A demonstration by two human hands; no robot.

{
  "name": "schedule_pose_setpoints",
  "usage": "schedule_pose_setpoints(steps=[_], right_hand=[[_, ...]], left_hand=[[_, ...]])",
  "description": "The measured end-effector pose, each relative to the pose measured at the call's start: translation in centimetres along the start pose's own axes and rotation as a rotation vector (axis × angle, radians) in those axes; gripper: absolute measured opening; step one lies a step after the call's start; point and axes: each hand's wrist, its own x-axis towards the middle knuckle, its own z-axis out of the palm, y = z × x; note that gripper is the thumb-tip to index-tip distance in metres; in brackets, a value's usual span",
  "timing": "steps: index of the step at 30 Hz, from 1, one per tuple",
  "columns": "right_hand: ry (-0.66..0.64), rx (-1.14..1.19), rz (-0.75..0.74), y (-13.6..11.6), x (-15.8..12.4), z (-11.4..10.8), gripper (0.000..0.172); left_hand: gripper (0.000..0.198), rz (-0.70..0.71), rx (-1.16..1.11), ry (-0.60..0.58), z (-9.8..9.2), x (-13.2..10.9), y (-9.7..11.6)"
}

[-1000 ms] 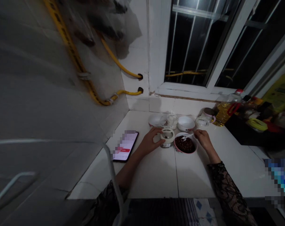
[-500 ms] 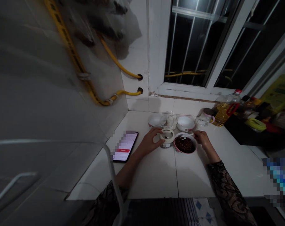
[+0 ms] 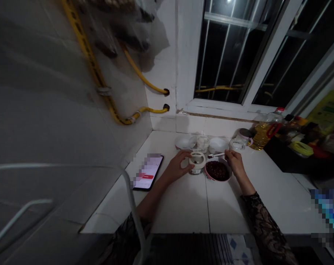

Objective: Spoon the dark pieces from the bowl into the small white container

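Observation:
My left hand (image 3: 178, 166) is closed around the left side of a small clear jar (image 3: 196, 170) with a pale rim, its lid flipped up at the back. Between the fingers of my right hand (image 3: 235, 163) is the handle of a small white spoon (image 3: 216, 155). The spoon's bowl carries a little dark stuff and hangs over the gap between the jar and a bowl. That pink-sided bowl (image 3: 219, 180) stands right of the jar, filled with dark red, seed-flecked sauce (image 3: 217, 170).
Behind are two white bowls (image 3: 218, 143), another lidded jar (image 3: 202, 143) and a clear jar (image 3: 237, 144). A mug (image 3: 244, 136), an oil bottle (image 3: 262, 134) and a black box (image 3: 280, 156) of condiments stand right. A lit phone (image 3: 148, 173) lies left.
My right hand has lifted the spoon out of the sauce and moved it up and left, toward the jar. My left hand keeps its hold on the jar.

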Motion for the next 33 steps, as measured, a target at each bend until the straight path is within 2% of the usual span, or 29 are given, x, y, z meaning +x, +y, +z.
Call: schedule_pose_setpoints(steps=[4, 9, 11, 13, 15, 19, 23, 25, 28, 31, 33], right_hand=[[0.053, -0.18, -0.283, -1.7, -1.9, 1.6, 0.044], [-0.075, -0.49, -0.72, -2.5, -3.6, 2.9, 0.036], [-0.07, -0.526, -0.779, -2.5, -3.7, 2.6, 0.036], [-0.016, -0.484, -0.715, -2.4, -3.4, 1.8, 0.036], [0.034, -0.421, -0.584, -2.2, -2.8, 0.5, 0.039], [0.025, -0.43, -0.348, -1.5, -1.7, -2.2, 0.045], [0.025, -0.55, -0.269, -0.7, -0.9, -4.1, 0.04], [0.015, -0.601, -0.254, -0.5, -0.7, -4.3, 0.036], [-0.098, -0.651, -0.233, -0.3, -0.8, -3.5, 0.032], [-0.201, -0.624, -0.188, -0.2, -1.0, -2.3, 0.033], [-0.2, -0.574, -0.147, -0.1, -1.0, -2.0, 0.034]], left_hand=[[0.024, -0.001, -0.004, 0.009, 0.1, 0.0, 0.0], [0.023, 0.006, -0.011, 0.019, 0.1, 0.0, 0.0], [0.023, 0.003, -0.007, 0.015, 0.1, 0.0, -0.1], [0.024, -0.004, -0.002, 0.002, 0.1, 0.0, -0.1], [0.024, -0.009, 0.003, -0.006, 0.0, 0.0, -0.1], [0.023, 0.006, -0.003, -0.004, -0.1, 0.0, 0.0], [0.021, 0.015, -0.003, 0.009, -0.1, 0.0, 0.2], [0.021, 0.01, 0.001, 0.002, -0.1, 0.0, 0.2], [0.021, -0.002, 0.009, -0.013, -0.1, 0.0, 0.1], [0.022, -0.01, 0.014, -0.011, -0.2, 0.0, 0.1], [0.021, -0.004, 0.005, -0.009, -0.2, 0.0, 0.2]])
